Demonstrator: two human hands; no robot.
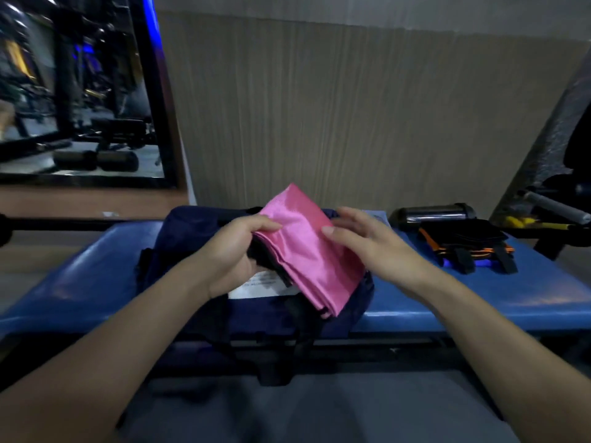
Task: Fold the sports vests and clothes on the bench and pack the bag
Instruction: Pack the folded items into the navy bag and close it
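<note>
Left hand (238,247) around folded pink vest (307,247)

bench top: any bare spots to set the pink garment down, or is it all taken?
Bare blue bench left of the navy bag, out to the bench end. Another bare strip along the near edge, right of the bag, in front of the black-and-orange gear. Crowded: far right, gear plus metal bottle.

Your left hand (235,247) grips the folded pink vest (307,251) above the navy bag (192,238); your right hand (361,238) touches its top
</note>
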